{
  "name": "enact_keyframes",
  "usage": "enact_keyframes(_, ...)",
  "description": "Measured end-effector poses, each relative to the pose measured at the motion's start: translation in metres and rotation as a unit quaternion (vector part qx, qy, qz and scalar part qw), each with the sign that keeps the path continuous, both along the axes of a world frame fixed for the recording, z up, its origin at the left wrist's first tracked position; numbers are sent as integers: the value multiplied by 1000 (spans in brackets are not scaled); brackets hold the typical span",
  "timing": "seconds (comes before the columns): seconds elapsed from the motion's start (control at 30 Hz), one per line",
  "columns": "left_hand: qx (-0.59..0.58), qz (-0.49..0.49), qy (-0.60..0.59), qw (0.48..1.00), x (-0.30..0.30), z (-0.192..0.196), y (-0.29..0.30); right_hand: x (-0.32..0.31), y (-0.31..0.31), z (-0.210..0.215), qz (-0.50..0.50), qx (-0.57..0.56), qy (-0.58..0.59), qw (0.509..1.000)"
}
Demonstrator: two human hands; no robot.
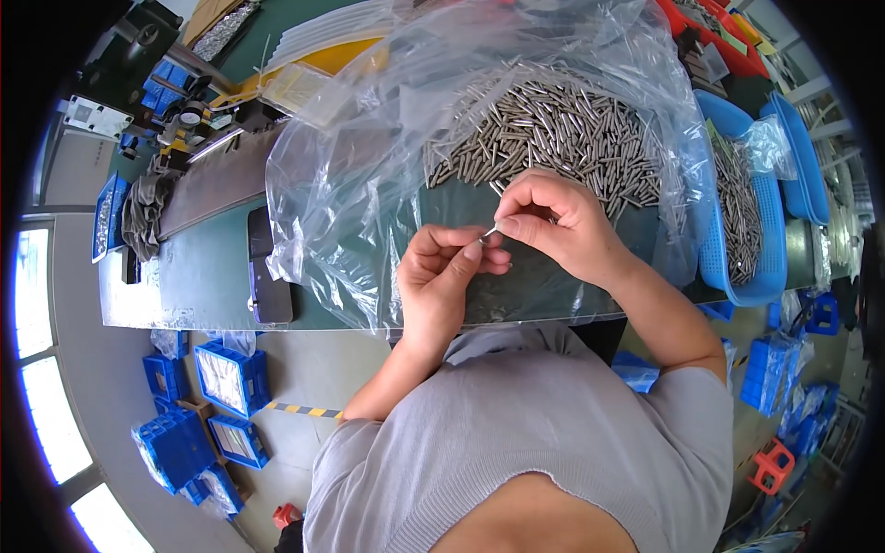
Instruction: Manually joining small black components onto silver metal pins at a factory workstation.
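In front of me, both hands meet over the near part of the table. Between thumb and fingers my left hand (442,272) pinches a small metal pin (487,234). My right hand (558,226) is closed in a pinch at the pin's other end, its fingertips hiding part of it. Just beyond my hands a big heap of short metal pins (562,120) lies on a clear plastic sheet (341,203). The sheet spreads wide across the green table (207,276).
On the right stands a blue basket (770,267) of similar pins, with another blue tray (800,157) beside it. A dark phone-like slab (270,290) lies left of the sheet. Far left is a machine (189,115); a red bin (737,55) sits far right.
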State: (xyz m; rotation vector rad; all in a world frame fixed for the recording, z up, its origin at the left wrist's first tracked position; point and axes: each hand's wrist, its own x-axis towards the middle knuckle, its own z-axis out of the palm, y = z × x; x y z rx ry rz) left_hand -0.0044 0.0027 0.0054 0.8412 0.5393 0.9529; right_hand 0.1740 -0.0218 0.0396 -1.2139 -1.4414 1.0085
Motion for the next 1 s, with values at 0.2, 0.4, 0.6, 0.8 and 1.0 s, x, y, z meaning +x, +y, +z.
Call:
enact_keyframes(0.2,1,0,8,1000,1,0,0,0,1,-2,1,18,-23,1000)
enact_keyframes(0.4,22,11,27,999,1,-3,0,-8,3,-11,18,-17,-2,1000)
enact_keyframes(0.6,0,12,27,1000,3,1,-1,2,3,-13,-8,-3,23,1000)
enact_keyframes(0.8,6,11,10,1000,2,-1,0,30,4,6,-63,-135,412,899)
enact_keyframes(1.0,-2,13,7,1000,2,1,-1,28,-3,-6,-38,8,-268,963)
